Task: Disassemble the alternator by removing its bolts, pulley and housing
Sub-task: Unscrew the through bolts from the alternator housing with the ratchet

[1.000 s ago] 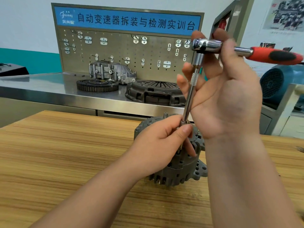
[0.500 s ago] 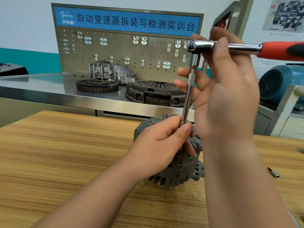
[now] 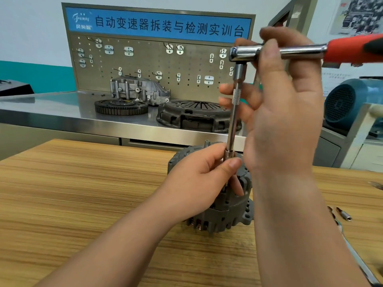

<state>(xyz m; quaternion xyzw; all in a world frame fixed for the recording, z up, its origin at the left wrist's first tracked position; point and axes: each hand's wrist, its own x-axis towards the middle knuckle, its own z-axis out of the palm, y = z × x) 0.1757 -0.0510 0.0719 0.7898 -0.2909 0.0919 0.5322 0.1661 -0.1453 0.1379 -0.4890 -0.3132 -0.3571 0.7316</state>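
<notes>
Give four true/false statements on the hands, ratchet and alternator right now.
1. The left hand pinches the extension bar just above the alternator. True.
2. The ratchet lies on the wooden table. False: the right hand holds it up by its head.
3. The alternator is lifted off the table. False: it stands on the wooden table.
4. A loose bit lies on the table right of the alternator. True.

Bright, even light; glare on the steel bench (image 3: 62,112); soft blur and wide-angle bending at the edges.
</notes>
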